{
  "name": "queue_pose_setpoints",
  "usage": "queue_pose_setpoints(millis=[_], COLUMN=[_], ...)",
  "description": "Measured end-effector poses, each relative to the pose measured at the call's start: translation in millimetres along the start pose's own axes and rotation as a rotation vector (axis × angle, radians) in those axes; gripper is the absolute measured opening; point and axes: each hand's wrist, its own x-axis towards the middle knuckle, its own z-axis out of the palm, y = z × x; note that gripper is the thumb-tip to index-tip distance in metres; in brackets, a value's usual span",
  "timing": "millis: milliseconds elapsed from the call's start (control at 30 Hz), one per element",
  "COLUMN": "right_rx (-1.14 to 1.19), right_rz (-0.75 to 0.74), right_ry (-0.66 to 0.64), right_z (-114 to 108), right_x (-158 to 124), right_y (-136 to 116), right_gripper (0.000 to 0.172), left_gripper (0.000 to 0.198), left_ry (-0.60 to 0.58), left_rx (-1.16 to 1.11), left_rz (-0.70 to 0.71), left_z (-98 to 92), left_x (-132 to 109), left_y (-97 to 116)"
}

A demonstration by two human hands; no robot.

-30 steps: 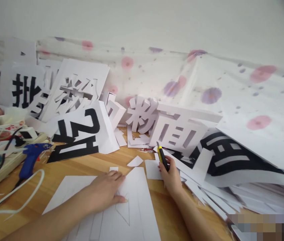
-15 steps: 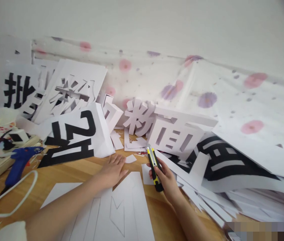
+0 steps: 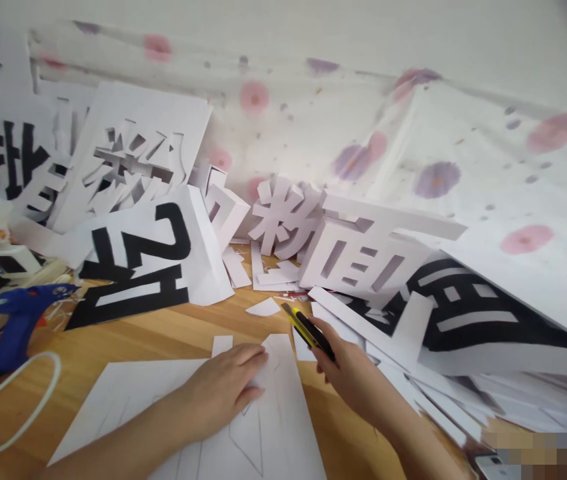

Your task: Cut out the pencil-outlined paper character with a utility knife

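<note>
A white sheet (image 3: 283,433) with pencilled outlines lies on the wooden floor (image 3: 163,333) in front of me. My left hand (image 3: 223,383) rests on its upper part, fingers curled and pinching a small piece of white paper near the sheet's top edge. My right hand (image 3: 346,367) is closed round a yellow and black utility knife (image 3: 308,331), its tip pointing up and left, just right of the sheet. Small white offcuts (image 3: 263,308) lie just beyond both hands.
White foam-board characters (image 3: 348,250) and printed black characters (image 3: 133,267) lean against a flowered cloth (image 3: 413,153) behind. Stacked white sheets (image 3: 488,393) crowd the right side. A blue glue gun (image 3: 18,320) with a white cable (image 3: 28,407) lies at the left.
My left hand has drawn back from the floor beyond the sheet onto the sheet's top and curled its fingers. The knife has tilted from upright to pointing left. The view has shifted down.
</note>
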Motion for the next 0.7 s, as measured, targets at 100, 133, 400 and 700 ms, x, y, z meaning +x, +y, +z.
queue_pose_setpoints(millis=[100, 133, 400, 700], right_rx=[-0.133, -0.168, -0.301, -0.299], right_rz=[-0.062, -0.067, -0.061, -0.1], right_ry=[-0.01, -0.033, -0.091, -0.063], right_z=[-2, 0, 18, 25], right_x=[-16, -19, -18, -18], right_y=[-19, -22, -16, -10], right_gripper=[0.05, 0.052, 0.051, 0.053], left_gripper=[0.042, 0.043, 0.046, 0.045], left_ry=[0.012, 0.014, -0.018, 0.004], left_rx=[-0.016, -0.014, 0.014, 0.002], left_rz=[0.007, 0.013, 0.022, 0.041], left_z=[3.5, 4.0, 5.0, 7.9], left_x=[1, 2, 5, 5], left_y=[-4, -5, -7, -12])
